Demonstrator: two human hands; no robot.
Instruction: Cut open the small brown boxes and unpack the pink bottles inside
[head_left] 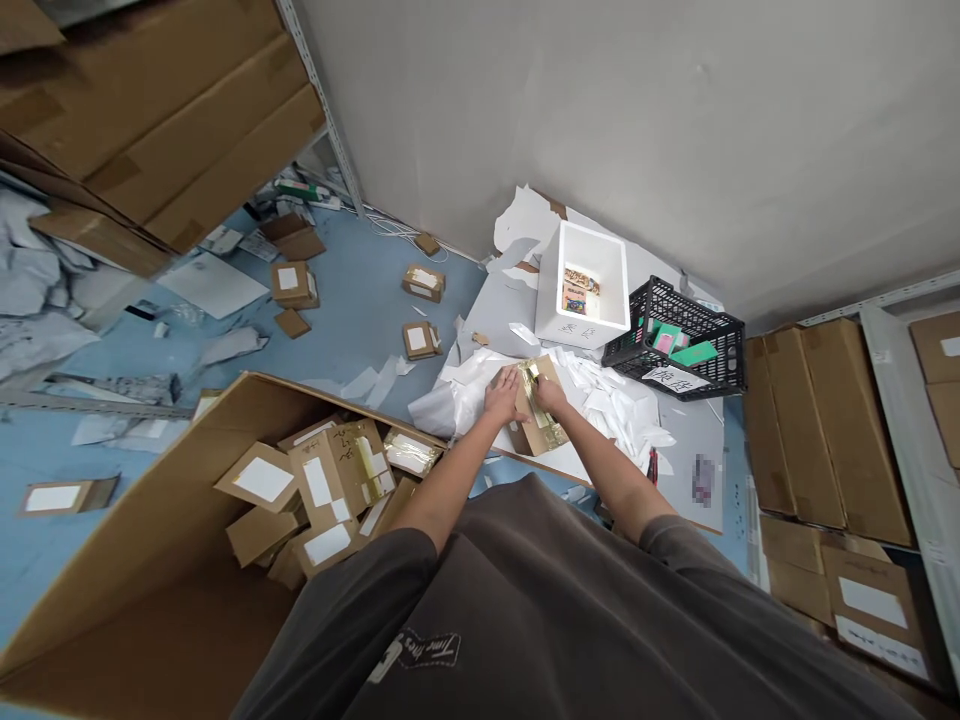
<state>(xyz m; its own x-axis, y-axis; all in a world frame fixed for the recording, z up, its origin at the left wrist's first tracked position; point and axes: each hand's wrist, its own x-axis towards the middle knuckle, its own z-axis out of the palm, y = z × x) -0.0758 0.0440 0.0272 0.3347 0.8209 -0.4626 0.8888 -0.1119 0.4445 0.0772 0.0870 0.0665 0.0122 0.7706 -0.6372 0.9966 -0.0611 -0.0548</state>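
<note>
Carton (535, 412) beneath left grip (505, 395) and right grip (551, 395).

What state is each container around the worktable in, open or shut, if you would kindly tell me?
Taped carton on the table: shut, as far as it shows.
Large carton: open, holding small boxes.
White foam box: open, colourful packs inside.
Black crate: open-topped, green boxes inside.
Labelled floor parcels: appear shut, some ends unclear.
Tall cartons at right: appear shut.

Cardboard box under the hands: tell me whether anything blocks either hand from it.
Nothing visible does. The left hand rests on the cardboard box, and the right hand is at its taped top.
</note>
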